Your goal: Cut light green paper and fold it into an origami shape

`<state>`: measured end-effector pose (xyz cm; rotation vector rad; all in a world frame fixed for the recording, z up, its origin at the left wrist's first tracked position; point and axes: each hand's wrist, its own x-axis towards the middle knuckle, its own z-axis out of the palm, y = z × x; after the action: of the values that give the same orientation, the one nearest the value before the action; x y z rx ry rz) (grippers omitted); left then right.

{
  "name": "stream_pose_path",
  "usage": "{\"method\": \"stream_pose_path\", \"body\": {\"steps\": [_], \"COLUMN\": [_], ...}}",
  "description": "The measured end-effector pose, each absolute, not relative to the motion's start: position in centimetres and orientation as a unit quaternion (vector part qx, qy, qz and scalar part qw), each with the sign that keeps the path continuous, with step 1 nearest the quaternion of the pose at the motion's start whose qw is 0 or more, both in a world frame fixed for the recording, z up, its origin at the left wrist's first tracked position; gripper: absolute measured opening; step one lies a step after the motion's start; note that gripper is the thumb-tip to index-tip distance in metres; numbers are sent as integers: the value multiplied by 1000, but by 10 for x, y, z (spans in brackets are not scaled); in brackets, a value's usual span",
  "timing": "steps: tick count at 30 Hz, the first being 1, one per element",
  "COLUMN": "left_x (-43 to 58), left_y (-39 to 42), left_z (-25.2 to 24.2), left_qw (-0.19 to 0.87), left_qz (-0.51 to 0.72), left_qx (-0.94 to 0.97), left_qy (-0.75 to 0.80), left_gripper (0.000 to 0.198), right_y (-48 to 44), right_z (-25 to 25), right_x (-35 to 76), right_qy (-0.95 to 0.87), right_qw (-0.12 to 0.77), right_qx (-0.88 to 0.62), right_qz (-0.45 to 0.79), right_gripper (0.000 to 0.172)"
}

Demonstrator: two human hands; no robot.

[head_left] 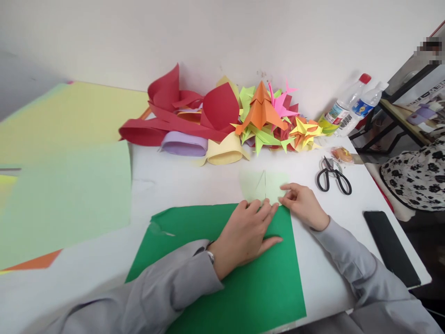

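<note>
- The left hand point(245, 234) lies on a deep green rectangular paper sheet point(271, 294), its fingertips at the near edge of a small pale green paper piece point(251, 184). Its grip is spread: fingers laid fairly flat, thumb held apart to the right.
- The right hand point(306, 206) is at the right edge of the small pale green paper piece, index finger and thumb bent toward it; whether this grip pinches the paper, I cannot tell.
- The small pale green paper piece lies on the white desk point(187, 181), just at the far edge of the deep green sheet, and bears thin dark lines meeting in a point at the far end.
- To the right of the right hand are black-handled scissors point(329, 165), blades toward the far side; nearer lies a flat black rectangular object point(392, 248).
- At the far side, against the wall, sit curved red paper shapes point(220, 111), a lilac paper loop point(184, 144) and a pale yellow paper loop point(227, 150).
- Right of these is an orange folded paper shape point(262, 109) among green, pink and yellow ones.
- Farther right lean a red-capped clear plastic bottle point(342, 104) and a white-capped one.
- On the left lie a large pale green sheet point(76, 195) and a large pale yellow sheet point(100, 111).
</note>
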<state>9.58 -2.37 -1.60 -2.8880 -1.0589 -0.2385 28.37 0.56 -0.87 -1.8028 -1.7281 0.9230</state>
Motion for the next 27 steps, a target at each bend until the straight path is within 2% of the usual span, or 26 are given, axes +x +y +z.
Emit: {"method": "stream_pose_path", "body": {"steps": [4, 8, 11, 14, 27], "left_x": [96, 96, 96, 96, 96], "left_y": [-24, -24, -24, -24, -23], "left_z": [-15, -14, -14, -16, -15], "left_qw": [32, 33, 30, 35, 27], "left_qz": [-77, -80, -85, -88, -87], "left_qx": [-936, -936, -935, -935, -937], "left_qy": [-341, -342, -342, -341, -339], "left_gripper": [66, 66, 65, 65, 65], "right_y": [6, 6, 5, 7, 11], "right_z": [-6, -2, 5, 10, 6], "right_x": [285, 288, 291, 291, 290], "right_qy": [-648, -653, -598, -509, -443], "right_qw": [223, 221, 195, 190, 211], "right_qx": [-650, -637, -632, -642, -639], "right_qz": [329, 346, 453, 541, 593], "right_gripper": [28, 9, 21, 20, 17]}}
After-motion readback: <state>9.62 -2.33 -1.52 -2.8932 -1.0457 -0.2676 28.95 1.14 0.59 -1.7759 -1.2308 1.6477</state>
